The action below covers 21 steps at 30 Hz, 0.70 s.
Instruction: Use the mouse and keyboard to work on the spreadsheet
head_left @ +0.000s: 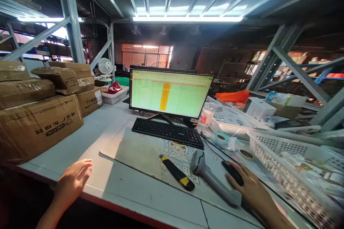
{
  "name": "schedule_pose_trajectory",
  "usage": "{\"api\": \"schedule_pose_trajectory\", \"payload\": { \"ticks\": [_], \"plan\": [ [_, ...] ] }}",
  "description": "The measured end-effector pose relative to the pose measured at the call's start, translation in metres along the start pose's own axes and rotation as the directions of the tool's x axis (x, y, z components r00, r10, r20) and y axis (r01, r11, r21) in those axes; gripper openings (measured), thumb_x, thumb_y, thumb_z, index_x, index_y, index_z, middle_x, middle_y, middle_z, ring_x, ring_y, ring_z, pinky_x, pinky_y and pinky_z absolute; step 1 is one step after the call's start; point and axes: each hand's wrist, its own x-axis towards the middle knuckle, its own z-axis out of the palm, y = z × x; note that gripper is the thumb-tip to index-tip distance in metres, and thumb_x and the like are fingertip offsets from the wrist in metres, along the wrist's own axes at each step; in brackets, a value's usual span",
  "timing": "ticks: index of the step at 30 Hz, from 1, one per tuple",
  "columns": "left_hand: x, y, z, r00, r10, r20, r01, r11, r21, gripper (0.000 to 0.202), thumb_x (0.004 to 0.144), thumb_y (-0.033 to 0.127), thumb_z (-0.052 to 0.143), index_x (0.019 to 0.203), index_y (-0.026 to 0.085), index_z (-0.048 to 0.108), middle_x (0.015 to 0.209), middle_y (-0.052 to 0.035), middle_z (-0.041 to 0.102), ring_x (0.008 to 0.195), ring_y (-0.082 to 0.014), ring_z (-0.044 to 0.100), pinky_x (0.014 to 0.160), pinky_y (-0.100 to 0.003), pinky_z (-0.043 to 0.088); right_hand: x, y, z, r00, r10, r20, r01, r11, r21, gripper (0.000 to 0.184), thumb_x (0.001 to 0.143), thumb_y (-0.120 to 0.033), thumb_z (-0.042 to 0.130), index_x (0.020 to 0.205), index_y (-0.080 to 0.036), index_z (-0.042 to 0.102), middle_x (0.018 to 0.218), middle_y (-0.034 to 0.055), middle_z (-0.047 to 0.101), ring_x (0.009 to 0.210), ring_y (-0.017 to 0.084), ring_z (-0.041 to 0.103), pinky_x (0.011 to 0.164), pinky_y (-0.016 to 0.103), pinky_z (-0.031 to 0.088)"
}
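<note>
My right hand rests over a black computer mouse, its fingers around the sides. Just left of it lies a grey barcode scanner, head pointing away from me. A black and yellow utility knife sits on the printed desk mat. My left hand is at the table's front edge, fingers loosely bent and slightly apart, with nothing in it. Beyond the mat's items are a black keyboard and a lit monitor showing a spreadsheet with an orange column.
Cardboard boxes are stacked at the left. White perforated baskets with packets line the right side. Near them stand a plastic bottle and tape rolls. A small fan and metal rack posts rise behind.
</note>
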Motion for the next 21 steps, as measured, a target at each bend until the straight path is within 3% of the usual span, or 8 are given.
{"api": "schedule_pose_trajectory", "payload": {
  "ticks": [4, 8, 13, 16, 21],
  "plan": [
    [0.001, 0.004, -0.003, 1.000, -0.018, 0.012, 0.017, 1.000, 0.020, 0.029, 0.109, 0.044, 0.048, 0.109, 0.025, 0.069, 0.118, 0.0115, 0.071, 0.107, -0.0087, 0.069, 0.092, -0.023, 0.051, -0.002, 0.016, 0.012, 0.999, -0.041, -0.024, 0.041, 0.999, 0.010, 0.081, 0.093, -0.077, 0.038, 0.137, -0.019, 0.072, 0.145, 0.0099, 0.059, 0.125, 0.034, 0.065, 0.109, 0.054, 0.055],
    [-0.001, 0.005, -0.005, 0.999, -0.023, 0.031, 0.023, 1.000, 0.012, 0.025, 0.108, 0.043, 0.049, 0.111, 0.027, 0.069, 0.121, 0.0127, 0.071, 0.109, -0.0084, 0.068, 0.094, -0.022, 0.050, 0.001, 0.020, 0.010, 0.975, -0.187, -0.118, 0.182, 0.982, -0.054, 0.070, 0.099, -0.066, 0.039, 0.131, -0.018, 0.077, 0.133, 0.0124, 0.066, 0.112, 0.035, 0.071, 0.092, 0.054, 0.063],
    [0.002, 0.008, -0.009, 0.999, -0.032, 0.027, 0.031, 0.999, 0.010, 0.026, 0.109, 0.043, 0.048, 0.109, 0.027, 0.069, 0.120, 0.0124, 0.071, 0.108, -0.0096, 0.069, 0.093, -0.024, 0.050, 0.000, 0.011, 0.004, 0.963, -0.245, -0.108, 0.245, 0.969, -0.012, 0.060, 0.102, -0.061, 0.044, 0.138, -0.022, 0.071, 0.134, 0.0056, 0.066, 0.117, 0.031, 0.070, 0.099, 0.056, 0.060],
    [0.005, 0.010, -0.012, 0.999, -0.036, 0.028, 0.036, 0.999, 0.013, 0.027, 0.109, 0.044, 0.048, 0.107, 0.028, 0.070, 0.119, 0.0129, 0.071, 0.107, -0.0092, 0.069, 0.092, -0.024, 0.050, 0.001, 0.003, -0.001, 0.956, -0.267, -0.120, 0.265, 0.964, -0.034, 0.059, 0.103, -0.061, 0.044, 0.137, -0.021, 0.071, 0.132, 0.0061, 0.067, 0.117, 0.032, 0.070, 0.093, 0.053, 0.063],
    [0.005, 0.011, -0.013, 0.998, -0.048, 0.028, 0.048, 0.999, 0.020, 0.027, 0.108, 0.043, 0.048, 0.106, 0.029, 0.071, 0.119, 0.0143, 0.071, 0.108, -0.0086, 0.069, 0.092, -0.023, 0.050, 0.005, -0.008, -0.007, 0.903, -0.397, -0.163, 0.386, 0.917, -0.099, 0.056, 0.106, -0.056, 0.045, 0.139, -0.018, 0.069, 0.134, 0.0081, 0.067, 0.113, 0.032, 0.072, 0.088, 0.049, 0.064]
  ]
}}
